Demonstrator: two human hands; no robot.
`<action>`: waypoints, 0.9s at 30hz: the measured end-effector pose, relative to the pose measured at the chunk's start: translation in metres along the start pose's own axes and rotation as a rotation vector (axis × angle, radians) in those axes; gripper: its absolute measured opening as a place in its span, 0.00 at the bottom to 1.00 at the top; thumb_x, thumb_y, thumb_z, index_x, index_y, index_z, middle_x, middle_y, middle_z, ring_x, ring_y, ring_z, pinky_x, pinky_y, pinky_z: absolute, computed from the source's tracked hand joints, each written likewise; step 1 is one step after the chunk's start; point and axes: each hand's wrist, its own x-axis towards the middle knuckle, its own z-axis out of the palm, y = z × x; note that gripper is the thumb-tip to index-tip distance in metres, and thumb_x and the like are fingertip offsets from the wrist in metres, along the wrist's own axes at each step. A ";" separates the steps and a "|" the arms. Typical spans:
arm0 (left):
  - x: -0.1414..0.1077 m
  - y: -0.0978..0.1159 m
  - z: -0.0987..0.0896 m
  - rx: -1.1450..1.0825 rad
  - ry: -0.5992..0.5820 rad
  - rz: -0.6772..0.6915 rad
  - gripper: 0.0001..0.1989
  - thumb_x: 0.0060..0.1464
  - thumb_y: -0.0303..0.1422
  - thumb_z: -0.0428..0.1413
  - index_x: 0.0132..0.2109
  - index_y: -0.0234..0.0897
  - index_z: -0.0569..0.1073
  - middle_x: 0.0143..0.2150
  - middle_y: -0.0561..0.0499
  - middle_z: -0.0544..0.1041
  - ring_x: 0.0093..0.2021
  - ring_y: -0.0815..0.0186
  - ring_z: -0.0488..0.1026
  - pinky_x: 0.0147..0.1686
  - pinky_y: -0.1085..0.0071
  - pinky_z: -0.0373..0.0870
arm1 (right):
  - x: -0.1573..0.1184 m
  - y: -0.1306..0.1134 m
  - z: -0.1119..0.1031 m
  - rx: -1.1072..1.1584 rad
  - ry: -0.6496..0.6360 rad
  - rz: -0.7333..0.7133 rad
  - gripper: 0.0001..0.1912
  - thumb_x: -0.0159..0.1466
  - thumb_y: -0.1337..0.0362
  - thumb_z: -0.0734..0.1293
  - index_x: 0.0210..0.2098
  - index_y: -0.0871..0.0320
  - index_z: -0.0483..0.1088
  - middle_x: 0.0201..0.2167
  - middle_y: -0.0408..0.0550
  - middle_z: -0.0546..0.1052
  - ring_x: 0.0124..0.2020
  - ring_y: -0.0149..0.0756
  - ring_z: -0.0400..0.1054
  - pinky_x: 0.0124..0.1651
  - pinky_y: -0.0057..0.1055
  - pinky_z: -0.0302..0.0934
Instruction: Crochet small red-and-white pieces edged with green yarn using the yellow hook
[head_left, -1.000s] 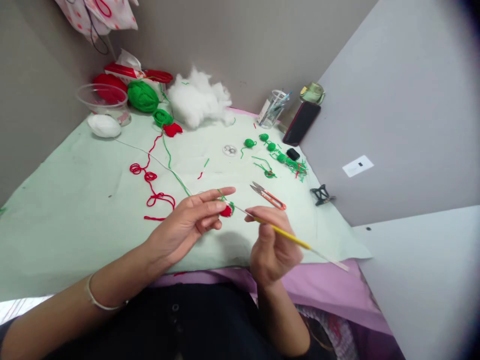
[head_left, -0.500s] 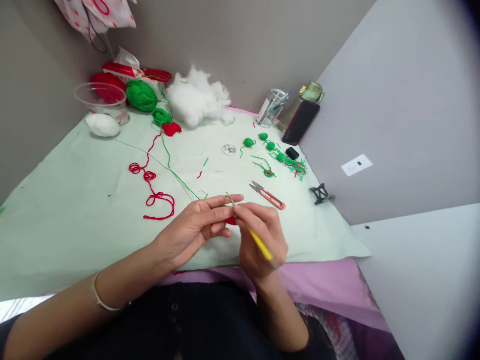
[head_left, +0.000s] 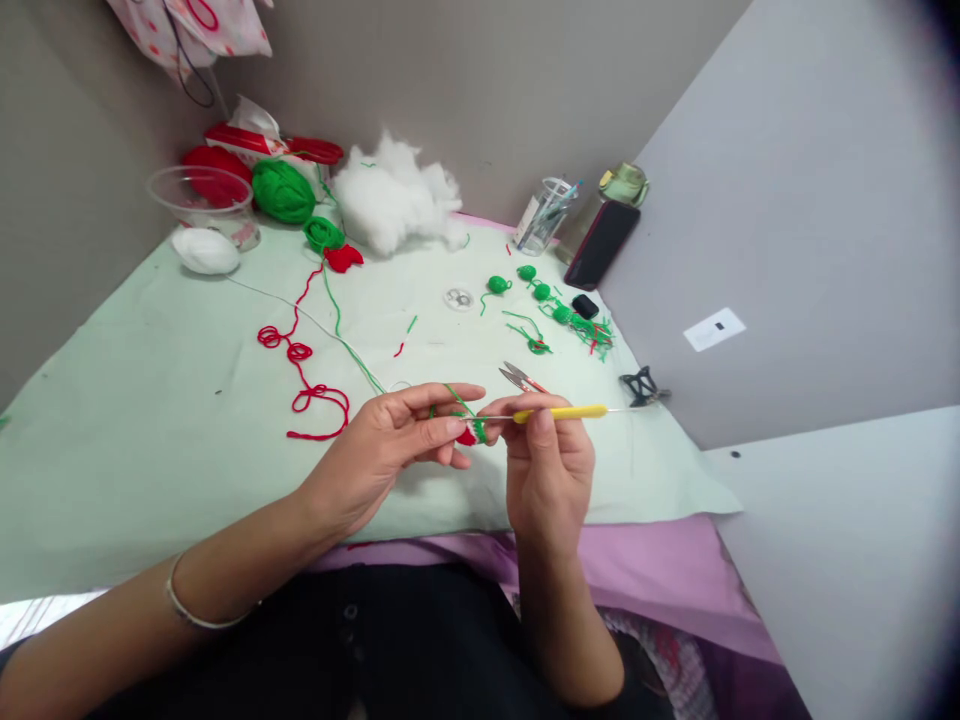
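Observation:
Between thumb and fingers, my left hand [head_left: 394, 440] pinches a small red, white and green crochet piece [head_left: 469, 432]. Green yarn runs over its raised index finger. My right hand [head_left: 551, 465] grips a crochet hook [head_left: 566, 412] by its yellow handle, lying almost level. The hook's metal shaft reaches left to the piece, near my left thumb; its tip is too small to make out. Green and white strands trail from my left hand back toward a small green yarn ball [head_left: 324, 234] and a white yarn ball [head_left: 206, 250].
Orange-handled thread snips [head_left: 521, 378] lie just beyond my right hand. Farther back are white stuffing [head_left: 397, 195], a large green yarn ball [head_left: 283, 191], a clear tub [head_left: 202, 215] and a cup of pens [head_left: 546, 215]. A phone [head_left: 604, 245] leans at right, near small green crocheted balls [head_left: 541, 292].
My right hand has turned and shifted slightly right, bringing the hook from a steep slant to nearly level. More of the crochet piece shows, including its green edge.

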 end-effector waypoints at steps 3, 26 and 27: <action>-0.001 0.001 -0.002 0.058 0.032 -0.008 0.13 0.55 0.32 0.68 0.49 0.43 0.86 0.39 0.53 0.78 0.29 0.74 0.73 0.36 0.73 0.76 | 0.000 -0.003 0.000 0.025 -0.006 0.031 0.11 0.75 0.61 0.63 0.41 0.54 0.77 0.34 0.44 0.83 0.31 0.30 0.76 0.37 0.30 0.73; -0.008 -0.013 -0.001 0.795 0.217 0.800 0.23 0.56 0.18 0.60 0.54 0.44 0.82 0.36 0.55 0.75 0.32 0.74 0.72 0.37 0.76 0.74 | -0.012 0.011 0.006 -0.543 -0.078 -0.642 0.14 0.74 0.68 0.62 0.53 0.52 0.75 0.41 0.50 0.83 0.40 0.39 0.80 0.38 0.38 0.77; -0.008 -0.011 0.001 0.723 0.217 0.705 0.22 0.56 0.19 0.61 0.55 0.44 0.82 0.36 0.55 0.75 0.32 0.74 0.71 0.36 0.76 0.74 | -0.013 0.015 0.005 -0.572 -0.078 -0.691 0.15 0.73 0.68 0.62 0.55 0.52 0.75 0.44 0.51 0.83 0.42 0.39 0.80 0.38 0.37 0.78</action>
